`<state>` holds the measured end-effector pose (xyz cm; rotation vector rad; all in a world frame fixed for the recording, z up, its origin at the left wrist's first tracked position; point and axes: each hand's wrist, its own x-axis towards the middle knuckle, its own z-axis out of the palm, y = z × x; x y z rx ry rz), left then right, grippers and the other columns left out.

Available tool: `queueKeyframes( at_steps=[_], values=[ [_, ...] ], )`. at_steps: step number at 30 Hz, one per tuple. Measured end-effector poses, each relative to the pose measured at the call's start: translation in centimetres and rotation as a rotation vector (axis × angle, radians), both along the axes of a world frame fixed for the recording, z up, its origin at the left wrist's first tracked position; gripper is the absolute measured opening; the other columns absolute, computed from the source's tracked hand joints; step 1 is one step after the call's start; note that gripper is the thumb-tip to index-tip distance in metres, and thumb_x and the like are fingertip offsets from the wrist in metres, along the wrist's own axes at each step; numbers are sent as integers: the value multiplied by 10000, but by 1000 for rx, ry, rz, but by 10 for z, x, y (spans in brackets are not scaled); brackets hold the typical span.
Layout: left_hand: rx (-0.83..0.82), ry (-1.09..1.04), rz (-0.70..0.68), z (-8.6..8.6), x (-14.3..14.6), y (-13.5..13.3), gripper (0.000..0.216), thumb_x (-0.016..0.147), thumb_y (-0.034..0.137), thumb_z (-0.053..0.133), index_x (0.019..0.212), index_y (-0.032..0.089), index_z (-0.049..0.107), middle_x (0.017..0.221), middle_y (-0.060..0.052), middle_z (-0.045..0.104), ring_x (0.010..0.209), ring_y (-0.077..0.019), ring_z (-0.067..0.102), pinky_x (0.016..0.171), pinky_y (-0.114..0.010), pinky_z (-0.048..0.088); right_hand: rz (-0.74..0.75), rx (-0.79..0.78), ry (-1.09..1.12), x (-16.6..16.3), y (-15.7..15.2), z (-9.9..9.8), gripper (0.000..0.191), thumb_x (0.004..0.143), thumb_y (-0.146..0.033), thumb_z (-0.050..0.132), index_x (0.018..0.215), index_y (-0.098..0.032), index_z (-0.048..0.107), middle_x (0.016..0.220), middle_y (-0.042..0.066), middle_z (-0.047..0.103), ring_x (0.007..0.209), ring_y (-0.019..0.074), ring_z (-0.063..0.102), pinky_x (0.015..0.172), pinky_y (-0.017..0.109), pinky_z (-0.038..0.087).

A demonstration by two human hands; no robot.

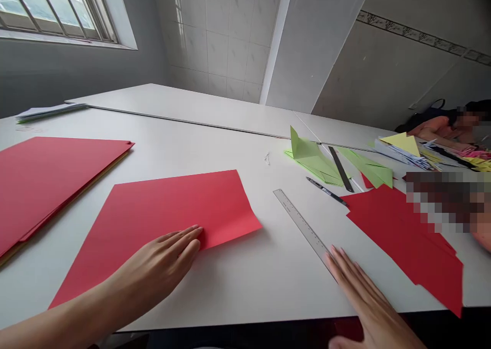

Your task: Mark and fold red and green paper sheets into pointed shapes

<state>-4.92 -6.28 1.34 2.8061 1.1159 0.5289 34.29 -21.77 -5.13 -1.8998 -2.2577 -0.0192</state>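
My left hand (163,262) lies flat and open on the near edge of a red paper sheet (172,211) spread on the white table (245,272). My right hand (360,298) is open too, fingers stretched out, with the fingertips on the near end of a clear plastic ruler (301,223) that lies slanted on the table. Neither hand holds anything.
A stack of red sheets (46,180) lies at the left. More red paper pieces (402,236) sit at the right. Green folded papers (318,159), a pen (326,190) and a dark ruler (340,169) lie beyond. Another person (452,129) sits at the far right among coloured papers.
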Motion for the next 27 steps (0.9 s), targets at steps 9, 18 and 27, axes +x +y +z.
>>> queueKeyframes(
  at_steps=[9,18,27],
  values=[
    [94,172,-340,0,23,-4,380,960,308,441,1298,238,596,1357,-70,564,1227,-272,569,1057,-405,471,-82,15,112,45,-36,21,708,876,-165,341,1528,-401,201,1468,-59,462,1247,219,556,873,306,608],
    [-211,217,-691,23,67,-21,593,923,378,529,1440,114,411,1472,-89,399,1339,-281,450,1150,-411,348,285,-9,59,-41,94,57,518,995,-178,287,1459,-385,384,1146,73,609,966,184,635,737,300,546],
    [-333,194,-856,14,62,4,526,1001,275,387,1506,174,279,1541,-30,294,1422,-206,319,1215,-375,209,-180,199,-85,31,195,57,362,958,-302,432,1256,-186,601,1199,152,587,1113,301,573,852,415,517]
  ],
)
